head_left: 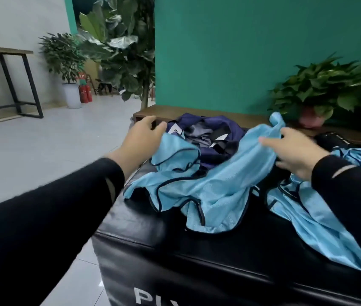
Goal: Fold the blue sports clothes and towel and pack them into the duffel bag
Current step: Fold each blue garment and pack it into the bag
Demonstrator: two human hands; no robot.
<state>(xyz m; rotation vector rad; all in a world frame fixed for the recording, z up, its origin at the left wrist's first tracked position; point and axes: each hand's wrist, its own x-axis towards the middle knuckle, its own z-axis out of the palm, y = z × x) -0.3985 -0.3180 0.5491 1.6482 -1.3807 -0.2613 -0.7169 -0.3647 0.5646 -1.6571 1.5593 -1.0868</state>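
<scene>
Far left: dark-legged side table (9, 62) against the white wall, potted plant in a white pot (70, 69) and red fire extinguishers (85, 92) behind it, then a tall leafy plant (120, 47) at the corner of the teal wall (230, 51). Loads of bare tiled floor (53, 140) on the left side, wide open right up to the left edge of the black padded block (175, 250).

Left hand (141, 138), black sleeve, out past the far-left corner of the block, fingers curled over one end of the light blue mesh vest (208, 191), gripping it. Vest sagging across the top of the block, dark-trimmed edges rumpled, lower hem close to the near edge but not hanging over.

Just beyond the vest, the navy duffel bag (208, 135) sitting at the far side of the block, mouth open, dark stuff inside, hard to tell what. Wooden bench (197, 113) running along the wall behind it.

Right hand (294, 151) holding the other end of the vest, thumb stretched out over the fabric, a tip of cloth poking up above the fingers. Exact finger wrap a bit blurred.

Right of that: second light blue garment (307, 208) spilling toward the block's right side, black cylinder-ish thing (333, 140) beyond it, bushy green plant in a pink pot (320, 93) on the bench.
</scene>
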